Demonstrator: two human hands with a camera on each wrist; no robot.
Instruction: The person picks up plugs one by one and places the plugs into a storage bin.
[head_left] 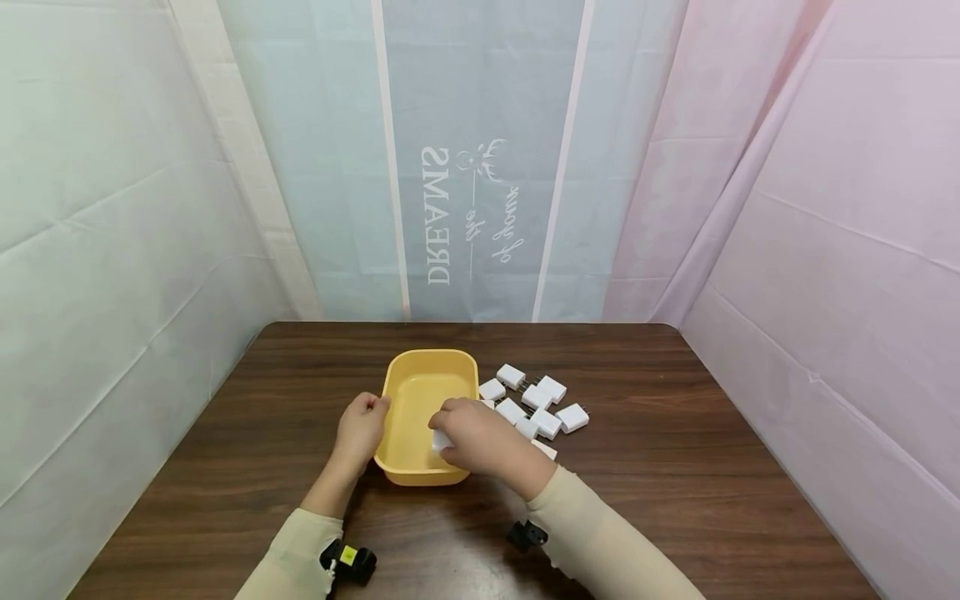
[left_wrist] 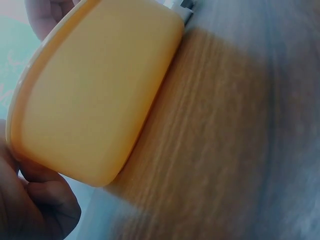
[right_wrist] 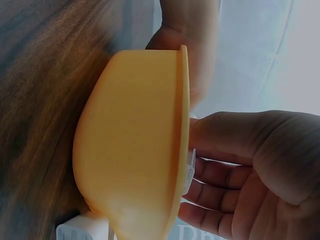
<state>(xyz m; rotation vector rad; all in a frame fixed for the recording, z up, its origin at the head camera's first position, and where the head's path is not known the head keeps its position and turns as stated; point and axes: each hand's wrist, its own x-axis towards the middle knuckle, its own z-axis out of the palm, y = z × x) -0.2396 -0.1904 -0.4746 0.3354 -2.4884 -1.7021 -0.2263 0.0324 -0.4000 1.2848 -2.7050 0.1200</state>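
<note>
White charger [head_left: 440, 441] – 1 piece, pinched between the thumb and bent fingers of the right hand [head_left: 476, 437] – is over the near part of the yellow tub [head_left: 412, 408], about level with its rim. The left hand [head_left: 362, 429] grips the left rim, fingers curled. To set it down well, I would lower it to the tub's floor before loosening the pinch, with the tub held steady on the surface [head_left: 675, 467] beside the other chargers [head_left: 537, 397].
</note>
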